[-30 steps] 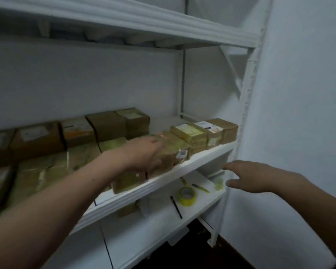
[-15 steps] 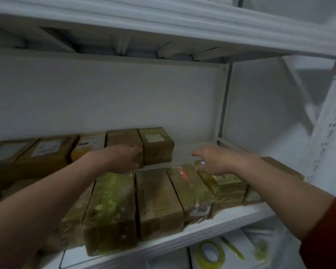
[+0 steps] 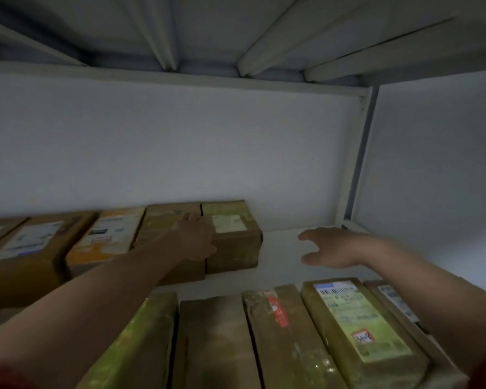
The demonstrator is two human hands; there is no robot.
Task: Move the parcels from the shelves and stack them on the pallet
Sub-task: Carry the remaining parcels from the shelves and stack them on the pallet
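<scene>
Both bare arms reach deep into the white shelf (image 3: pixel 281 265), stretched out nearly straight over the front row of parcels (image 3: pixel 357 324), which lie side by side along the near edge. The left hand (image 3: pixel 195 240) lies flat at the seam between two boxes of the back row: its fingers spread across the top of the plain brown box (image 3: pixel 166 228), the thumb dropping down the front corner of the end box (image 3: pixel 233 242), the one with a pale label on its lid. The hand is spread, pressed against cardboard rather than closed round anything. The right hand (image 3: pixel 330 249) hovers over the bare stretch of shelf to the right of that end box, well apart from it, palm turned inward toward the box, fingers and thumb spread wide in an open curve, holding nothing. Further left the back row goes on with an orange-and-white labelled box (image 3: pixel 107 237) and another brown box (image 3: pixel 26 248) bearing a white label, all set against the rear wall. A red sleeve shows at the lower corners, blurred.
</scene>
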